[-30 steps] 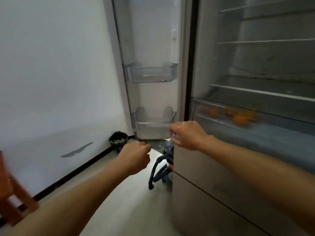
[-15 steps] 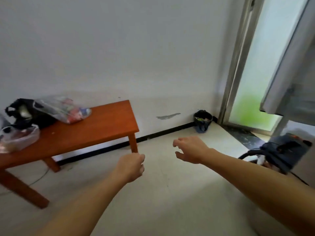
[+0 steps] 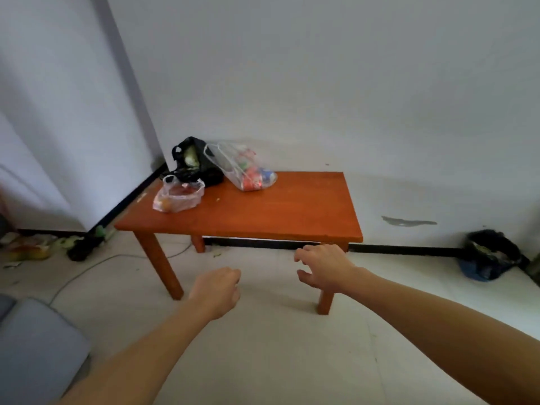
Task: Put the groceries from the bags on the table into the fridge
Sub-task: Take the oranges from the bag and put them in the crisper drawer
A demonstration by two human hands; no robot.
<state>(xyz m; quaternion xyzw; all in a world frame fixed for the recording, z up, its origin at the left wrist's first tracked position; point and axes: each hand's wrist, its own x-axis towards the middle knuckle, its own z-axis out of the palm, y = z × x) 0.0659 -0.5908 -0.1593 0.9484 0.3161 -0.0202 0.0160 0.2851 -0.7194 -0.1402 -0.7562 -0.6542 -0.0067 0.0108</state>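
Three bags wait on the orange-brown wooden table (image 3: 277,211), all crowded at its far left end. A crumpled black bag (image 3: 194,159) sits against the wall, a large clear plastic bag (image 3: 248,171) of red and blue packets leans at its right side, and a small clear plastic bag (image 3: 178,195) with something orange and red inside lies just in front of the black one, near the table's left edge. Both of my hands are short of the table and hold nothing: the left hand (image 3: 217,290) is curled into a fist, and the right hand (image 3: 324,268) has its fingers spread and half bent. The fridge is out of my view here. As I judge the risks, the big clear bag looks propped, so lifting the black bag first could let it slump and spill through its open mouth. The small bag sits close enough to the edge that a careless tug may drag it off (anything soft inside would bruise), and thin film handles could tear under a one-finger lift. A white cable (image 3: 87,270) trails across the floor by the front left leg, a trip risk once I carry loads. Count: three bags, one table, two hands, one cable, and one black-lined bin (image 3: 491,255) by the right wall.
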